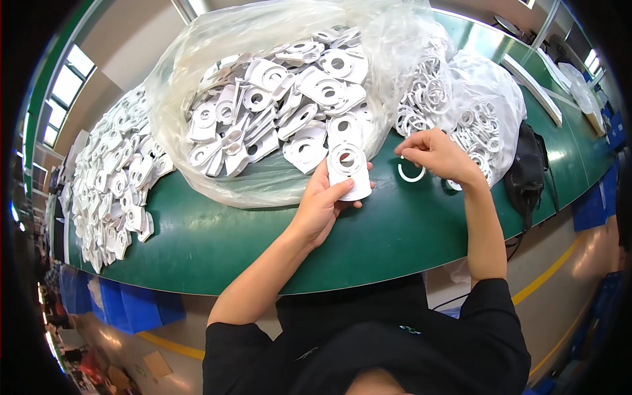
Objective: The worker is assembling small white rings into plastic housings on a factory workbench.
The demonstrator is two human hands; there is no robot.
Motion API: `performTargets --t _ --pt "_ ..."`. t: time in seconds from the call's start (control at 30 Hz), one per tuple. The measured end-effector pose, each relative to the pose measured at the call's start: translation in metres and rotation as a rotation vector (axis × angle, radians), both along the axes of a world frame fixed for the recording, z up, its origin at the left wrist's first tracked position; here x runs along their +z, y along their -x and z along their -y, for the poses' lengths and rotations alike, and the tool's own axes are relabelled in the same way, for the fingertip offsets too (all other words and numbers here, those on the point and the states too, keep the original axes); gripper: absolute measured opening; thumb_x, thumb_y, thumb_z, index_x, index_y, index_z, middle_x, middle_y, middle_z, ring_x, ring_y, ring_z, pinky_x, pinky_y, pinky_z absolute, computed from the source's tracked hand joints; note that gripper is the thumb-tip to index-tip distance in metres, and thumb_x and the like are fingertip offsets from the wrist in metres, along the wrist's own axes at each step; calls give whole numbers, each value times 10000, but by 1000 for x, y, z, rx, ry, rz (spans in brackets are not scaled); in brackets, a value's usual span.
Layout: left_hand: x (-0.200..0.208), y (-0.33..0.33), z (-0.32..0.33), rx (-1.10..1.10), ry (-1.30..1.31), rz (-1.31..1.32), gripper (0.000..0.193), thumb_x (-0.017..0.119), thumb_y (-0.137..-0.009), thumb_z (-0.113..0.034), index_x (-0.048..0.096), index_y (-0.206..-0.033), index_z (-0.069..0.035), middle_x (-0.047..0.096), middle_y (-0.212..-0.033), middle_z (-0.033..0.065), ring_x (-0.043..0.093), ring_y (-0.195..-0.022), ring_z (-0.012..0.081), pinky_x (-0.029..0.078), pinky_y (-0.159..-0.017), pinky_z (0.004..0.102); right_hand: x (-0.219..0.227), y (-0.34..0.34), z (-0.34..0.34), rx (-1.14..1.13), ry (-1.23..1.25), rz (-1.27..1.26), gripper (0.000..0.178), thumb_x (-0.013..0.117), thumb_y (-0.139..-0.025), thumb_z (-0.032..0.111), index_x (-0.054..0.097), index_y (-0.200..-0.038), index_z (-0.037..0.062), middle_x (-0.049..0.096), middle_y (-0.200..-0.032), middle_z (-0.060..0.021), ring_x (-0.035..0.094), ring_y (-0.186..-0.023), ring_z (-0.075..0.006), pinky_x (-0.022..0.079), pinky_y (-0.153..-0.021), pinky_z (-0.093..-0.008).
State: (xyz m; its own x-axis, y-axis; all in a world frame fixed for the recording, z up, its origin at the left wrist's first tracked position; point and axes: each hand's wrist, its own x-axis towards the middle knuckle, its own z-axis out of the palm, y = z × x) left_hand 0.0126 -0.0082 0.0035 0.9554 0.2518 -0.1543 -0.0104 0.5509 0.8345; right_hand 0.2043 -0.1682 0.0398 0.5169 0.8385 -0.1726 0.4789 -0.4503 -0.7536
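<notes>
My left hand (322, 201) is closed on a white plastic plate (355, 189), thumb on its face and fingers wrapped behind. The plate has a rounded top with a round hole. To the right, my right hand (438, 155) pinches a thin white C-shaped ring (412, 178), which hangs below the fingertips over the green table (395, 230). The two parts are apart from each other. Behind my left hand lies a large clear plastic bag (257, 191) full of similar white plates (260, 99). White rings (484, 128) lie in bags beyond my right hand.
A big heap of white plates (112, 178) covers the table's left end. On the right sit a black bag (528, 171) and long white strips (533, 89). Blue bins (135, 306) stand below the table's front edge at the left.
</notes>
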Motion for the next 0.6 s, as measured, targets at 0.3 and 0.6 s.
performTargets --t 0.3,0.6 --pt "-3 -3 3 0 -44 -5 551 488 -878 19 274 -1378 -75 561 -1209 119 626 -1012 219 533 -741 294 -9 40 -25 -87 -529 -590 232 530 -960 193 567 -1131 40 641 -866 -32 574 -645 -70 470 -583 -188" --pt "-5 -3 3 -32 -56 36 572 520 -876 -2 271 -1389 -54 541 -1228 126 622 -1041 264 552 -758 323 -21 53 -32 -36 -576 -474 181 613 -901 134 683 -1009 7 576 -710 25 443 -588 -25 325 -508 -175"
